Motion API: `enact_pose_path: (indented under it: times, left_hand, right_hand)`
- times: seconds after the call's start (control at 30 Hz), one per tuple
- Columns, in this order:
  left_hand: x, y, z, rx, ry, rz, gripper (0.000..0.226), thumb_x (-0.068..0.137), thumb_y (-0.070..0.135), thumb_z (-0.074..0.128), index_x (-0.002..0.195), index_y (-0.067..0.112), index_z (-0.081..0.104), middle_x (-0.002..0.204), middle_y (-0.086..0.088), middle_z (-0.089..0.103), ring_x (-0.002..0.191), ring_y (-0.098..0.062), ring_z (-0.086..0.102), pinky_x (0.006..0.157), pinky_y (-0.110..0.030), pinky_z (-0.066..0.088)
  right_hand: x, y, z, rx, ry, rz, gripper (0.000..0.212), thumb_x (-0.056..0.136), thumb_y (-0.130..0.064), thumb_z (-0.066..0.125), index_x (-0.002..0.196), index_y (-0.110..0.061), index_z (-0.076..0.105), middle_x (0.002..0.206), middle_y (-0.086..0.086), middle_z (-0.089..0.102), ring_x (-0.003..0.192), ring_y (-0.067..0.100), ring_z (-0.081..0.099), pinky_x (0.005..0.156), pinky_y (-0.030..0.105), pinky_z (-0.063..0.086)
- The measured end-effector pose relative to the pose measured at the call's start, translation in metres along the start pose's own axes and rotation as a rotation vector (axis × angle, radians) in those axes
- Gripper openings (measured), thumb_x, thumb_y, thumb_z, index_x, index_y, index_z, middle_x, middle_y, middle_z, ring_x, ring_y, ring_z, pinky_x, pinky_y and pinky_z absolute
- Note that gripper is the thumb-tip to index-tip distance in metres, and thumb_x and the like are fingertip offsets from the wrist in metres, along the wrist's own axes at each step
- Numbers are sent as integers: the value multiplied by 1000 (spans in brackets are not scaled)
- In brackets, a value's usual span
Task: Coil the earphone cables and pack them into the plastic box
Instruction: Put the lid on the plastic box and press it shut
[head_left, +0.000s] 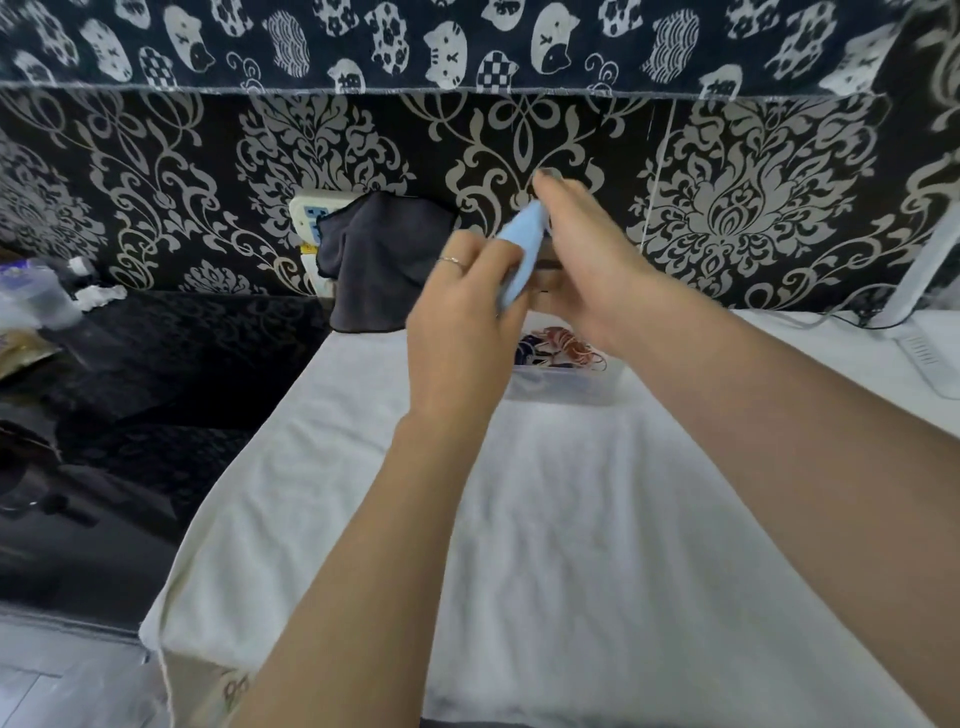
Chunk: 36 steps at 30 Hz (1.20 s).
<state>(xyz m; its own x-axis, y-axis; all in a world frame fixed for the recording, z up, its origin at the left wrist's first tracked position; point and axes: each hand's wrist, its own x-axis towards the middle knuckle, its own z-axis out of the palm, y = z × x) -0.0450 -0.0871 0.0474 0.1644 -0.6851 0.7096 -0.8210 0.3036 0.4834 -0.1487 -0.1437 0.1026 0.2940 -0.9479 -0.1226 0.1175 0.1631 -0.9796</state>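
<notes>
Box (563, 387): clear plastic, coiled red and dark cables (558, 345) seen inside.
Lid (519, 254): light blue, held above the box.
Left hand (462, 332): fingers curled around the lid.
Right hand (587, 260): the lid's upper end is pinched.
Writing: none can be read.

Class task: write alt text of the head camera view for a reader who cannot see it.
Two hands, left hand and right hand, hold a light blue lid tilted above a clear plastic box of coiled earphone cables. The box sits on a white towel before patterned black wallpaper.

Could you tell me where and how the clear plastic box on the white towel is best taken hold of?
Probably by its short side walls, coming from above: the plastic box sits open-topped with coiled cables inside, and both hands hold the blue lid above it.
</notes>
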Motion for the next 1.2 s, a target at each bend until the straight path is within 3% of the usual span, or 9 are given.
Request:
enact_pose_path:
  times: [0.1, 0.23, 0.4, 0.53, 0.63, 0.73, 0.83, 1.0, 1.2]
  left_hand:
    - [2, 13, 20, -46, -132, 96, 23, 90, 16, 68, 112, 14, 71, 113, -1, 61, 95, -16, 59, 74, -37, 53]
    - [-2, 6, 30, -127, -292, 71, 48, 89, 33, 74, 133, 19, 60, 130, 6, 55, 110, -6, 52, 88, -14, 44]
    - [-12, -42, 32, -124, -314, -464, 67, 101, 42, 55, 156, 16, 29, 153, -8, 38, 141, -20, 36, 111, -26, 29]
    - [-21, -55, 41, -62, -532, -686, 61, 104, 37, 50, 154, 7, 30, 149, -11, 47, 137, -30, 46, 98, -29, 35]
    - [-20, -53, 46, -5, -523, -611, 42, 103, 29, 51, 139, 7, 48, 131, -10, 60, 118, -30, 55, 89, -32, 41]
    - [-22, -54, 49, 20, -506, -573, 44, 103, 27, 51, 143, 8, 47, 131, -10, 61, 117, -29, 54, 96, -36, 44]
    - [-24, -55, 52, 28, -472, -560, 46, 103, 27, 51, 145, 9, 47, 132, -9, 60, 121, -29, 54, 100, -37, 44]
    - [-24, -57, 57, 89, -453, -491, 35, 103, 28, 49, 131, 7, 54, 117, -10, 61, 110, -26, 54, 82, -30, 39]
    - [-24, -51, 64, 100, -474, -432, 61, 101, 44, 53, 150, 10, 36, 138, -7, 48, 126, -24, 47, 92, -31, 40]
  right_hand:
    - [14, 7, -30, -134, 126, -85, 33, 100, -29, 51, 132, -36, 54, 125, 2, 58, 101, 22, 67, 76, 38, 62]
    - [31, 26, -62, -251, 224, -40, 33, 96, -10, 51, 125, -24, 61, 120, 2, 61, 105, 23, 64, 86, 39, 60]
    - [44, 55, -89, -524, 236, -53, 42, 92, -16, 60, 133, -24, 59, 130, 2, 57, 109, 22, 60, 83, 33, 53]
    - [45, 74, -96, -863, 273, -150, 44, 96, -23, 60, 139, -17, 55, 122, 2, 53, 112, 22, 55, 90, 28, 42]
    - [43, 87, -88, -1096, 384, -205, 46, 97, -29, 57, 140, -14, 52, 126, 15, 48, 111, 35, 54, 91, 36, 44]
    - [42, 98, -82, -1219, 458, -220, 43, 99, -29, 54, 136, -6, 53, 129, 20, 46, 118, 39, 46, 92, 40, 42]
    - [45, 108, -81, -1230, 465, -210, 34, 102, -22, 47, 125, 1, 56, 127, 21, 50, 116, 40, 47, 87, 43, 41]
    - [54, 112, -80, -1163, 475, -243, 23, 101, -9, 41, 111, 4, 58, 119, 21, 56, 107, 38, 54, 75, 36, 36]
    - [63, 106, -82, -1121, 488, -247, 27, 99, -2, 41, 118, 3, 60, 122, 18, 59, 109, 37, 57, 80, 37, 41]
